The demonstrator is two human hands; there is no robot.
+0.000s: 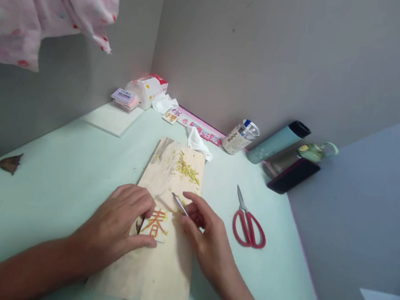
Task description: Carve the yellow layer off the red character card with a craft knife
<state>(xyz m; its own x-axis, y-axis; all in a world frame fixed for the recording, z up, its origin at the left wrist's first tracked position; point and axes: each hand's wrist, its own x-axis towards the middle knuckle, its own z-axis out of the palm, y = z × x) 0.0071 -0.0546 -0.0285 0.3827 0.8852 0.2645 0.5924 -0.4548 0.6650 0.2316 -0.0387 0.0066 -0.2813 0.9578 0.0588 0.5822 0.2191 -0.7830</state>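
Note:
On a long wooden board [168, 283] lies a small white square card [155, 224] with an orange-red Chinese character and yellow around its edges. Thumb and fingers of my left hand [119, 223] grip the card's upper left and lower edges. My right hand [206, 229] is closed around a slim metal craft knife [180, 203], its tip pointing up and left, just above the card and apart from it. Farther up the board is a scatter of yellow-green shavings [187, 168]. Part of the card's left side is hidden by my left hand.
Red-handled scissors [249, 225] lie right of the board. Behind it are a crumpled tissue [199, 142], several character cards [204, 133], a can [240, 137], a teal flask [278, 142] and a dark phone [294, 175]. Dry brown pieces [10, 163] sit far left; patterned cloth [49, 2] hangs above.

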